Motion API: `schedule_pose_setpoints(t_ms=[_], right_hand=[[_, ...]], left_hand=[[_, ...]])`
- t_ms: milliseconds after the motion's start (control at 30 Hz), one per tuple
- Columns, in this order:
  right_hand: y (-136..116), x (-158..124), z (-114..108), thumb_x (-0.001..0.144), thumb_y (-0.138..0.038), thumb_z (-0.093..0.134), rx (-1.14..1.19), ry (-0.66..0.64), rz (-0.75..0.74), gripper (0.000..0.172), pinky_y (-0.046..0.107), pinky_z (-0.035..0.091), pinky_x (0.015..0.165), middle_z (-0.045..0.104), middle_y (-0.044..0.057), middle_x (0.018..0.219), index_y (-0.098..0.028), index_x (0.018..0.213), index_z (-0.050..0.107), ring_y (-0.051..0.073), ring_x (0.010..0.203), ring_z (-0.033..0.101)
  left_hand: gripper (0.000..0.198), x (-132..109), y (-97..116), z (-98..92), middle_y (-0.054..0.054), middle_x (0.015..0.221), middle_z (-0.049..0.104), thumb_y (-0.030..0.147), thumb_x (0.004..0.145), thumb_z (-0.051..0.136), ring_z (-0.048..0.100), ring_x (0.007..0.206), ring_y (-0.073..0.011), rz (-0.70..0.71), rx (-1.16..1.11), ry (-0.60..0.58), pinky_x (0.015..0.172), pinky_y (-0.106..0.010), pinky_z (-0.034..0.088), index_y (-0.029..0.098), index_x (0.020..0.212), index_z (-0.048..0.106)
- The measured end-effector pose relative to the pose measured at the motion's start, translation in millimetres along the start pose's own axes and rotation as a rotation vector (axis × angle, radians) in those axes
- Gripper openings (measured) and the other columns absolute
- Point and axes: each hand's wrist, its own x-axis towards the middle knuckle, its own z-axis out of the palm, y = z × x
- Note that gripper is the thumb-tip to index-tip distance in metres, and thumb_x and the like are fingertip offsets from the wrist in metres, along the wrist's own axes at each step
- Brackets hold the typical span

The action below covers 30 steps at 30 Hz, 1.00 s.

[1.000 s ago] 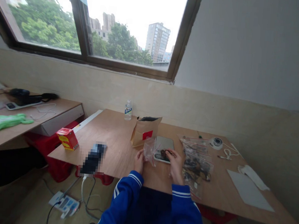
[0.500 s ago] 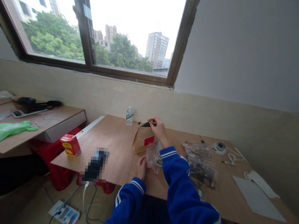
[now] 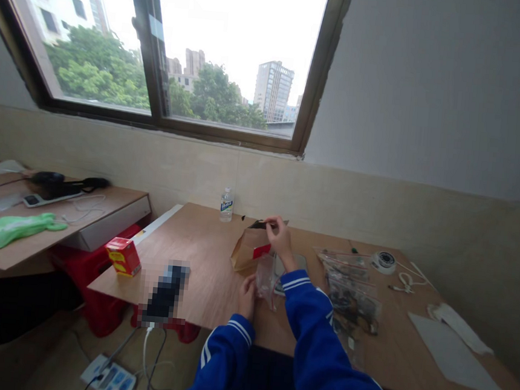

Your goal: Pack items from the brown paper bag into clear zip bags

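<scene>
The brown paper bag (image 3: 249, 247) with a red label stands on the table, its mouth spread wider on the right side. My right hand (image 3: 279, 236) is at the top of this bag, thumb and fingers pinched together at the mouth. Something dark shows there beside the fingertips; whether it is held or lies in the mouth is unclear. My left hand (image 3: 247, 296) is closed on the edge of a clear plastic zip bag (image 3: 266, 279), in front of the paper bag. Partly behind the zip bag and my right wrist lies a pale flat device (image 3: 298, 263).
Several zip bags of dark parts (image 3: 351, 294) lie to the right, near a white dome camera (image 3: 384, 262) and a white sheet (image 3: 451, 351). A water bottle (image 3: 226, 205) stands at the back. Leftward are a red box (image 3: 122, 257) and a blurred-out phone (image 3: 167, 293).
My right hand has lowered slightly to the paper bag's mouth, and the dark pointed item it held above the bag no longer sticks up plainly. The bag's top has spread wider. My left hand stays on the zip bag.
</scene>
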Motion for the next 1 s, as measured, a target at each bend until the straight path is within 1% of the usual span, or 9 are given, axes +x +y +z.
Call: schedule_pose_setpoints(t_ms=[67,167,267,333,467,567,700,833,1000], right_hand=[[0,-4,1,0.082,-0.02,0.042,-0.018,0.06,0.007,0.015,0.032,0.046,0.08,0.062,0.005,0.085,-0.02,0.085,0.057,0.019,0.084,0.059],[-5,-5,0,0.081,-0.017,0.042,-0.161,0.011,-0.065,0.018,0.037,0.041,0.088,0.062,0.007,0.09,-0.02,0.081,0.059,0.021,0.092,0.056],[-12,-5,-7,0.082,-0.018,0.044,-0.307,0.038,-0.114,0.022,0.042,0.033,0.098,0.058,0.009,0.108,-0.02,0.096,0.06,0.024,0.108,0.049],[-16,-12,-15,0.084,-0.021,0.042,-0.329,0.109,-0.087,0.024,0.042,0.032,0.098,0.057,0.009,0.11,-0.021,0.102,0.059,0.023,0.109,0.048],[-5,-59,-28,0.087,-0.035,0.042,-0.282,0.25,0.136,0.024,0.042,0.036,0.095,0.059,0.009,0.101,-0.021,0.097,0.059,0.024,0.101,0.051],[18,-113,-26,0.071,-0.05,0.062,-0.209,0.319,0.455,0.042,0.044,0.038,0.093,0.061,0.012,0.104,-0.019,0.099,0.059,0.028,0.102,0.052],[42,-160,-34,0.066,-0.055,0.063,0.193,0.27,0.713,0.04,0.039,0.049,0.073,0.069,0.009,0.08,-0.018,0.08,0.064,0.027,0.079,0.063],[42,-163,-63,0.064,-0.054,0.066,0.253,0.442,0.765,0.043,0.036,0.051,0.067,0.071,0.008,0.076,-0.015,0.082,0.067,0.026,0.072,0.065],[18,-150,-77,0.067,-0.056,0.065,0.297,0.388,0.75,0.049,0.037,0.052,0.072,0.072,0.009,0.08,-0.014,0.092,0.067,0.026,0.077,0.067]], left_hand=[[0.035,0,1,0.2,-0.004,0.079,0.066,0.034,0.062,0.065,0.061,0.061,-0.0151,0.0,0.007,-0.004,0.049,-0.025,0.048,0.017,0.092,0.062],[0.034,-1,2,-0.2,-0.004,0.08,0.066,0.033,0.062,0.065,0.061,0.062,-0.0152,-0.005,0.022,-0.019,0.05,-0.024,0.048,0.017,0.092,0.062],[0.035,-1,3,-0.5,-0.004,0.08,0.067,0.034,0.062,0.065,0.061,0.061,-0.0154,-0.009,0.026,-0.026,0.049,-0.025,0.049,0.017,0.092,0.062],[0.035,-2,4,-0.1,-0.004,0.079,0.066,0.034,0.062,0.065,0.06,0.061,-0.0152,-0.008,0.018,-0.025,0.05,-0.025,0.049,0.016,0.093,0.062],[0.036,-4,8,3.4,-0.004,0.081,0.068,0.034,0.062,0.065,0.061,0.061,-0.0152,-0.004,0.001,-0.025,0.052,-0.026,0.049,0.017,0.094,0.063],[0.035,-6,13,6.1,-0.006,0.087,0.069,0.034,0.063,0.063,0.064,0.07,-0.0179,0.018,0.021,-0.059,0.058,-0.027,0.051,0.017,0.094,0.065],[0.042,-12,21,3.4,-0.007,0.094,0.069,0.03,0.062,0.064,0.063,0.075,-0.0177,0.016,0.051,-0.14,0.062,-0.027,0.05,0.016,0.101,0.064],[0.06,-22,32,-1.2,-0.007,0.091,0.069,0.032,0.06,0.068,0.059,0.058,-0.0135,-0.157,0.162,-0.266,0.053,-0.026,0.046,0.017,0.116,0.055],[0.052,-34,56,11.0,-0.01,0.091,0.07,0.054,0.074,0.052,0.062,0.084,-0.0201,-0.235,0.274,-0.458,0.072,-0.03,0.045,0.014,0.104,0.064]])
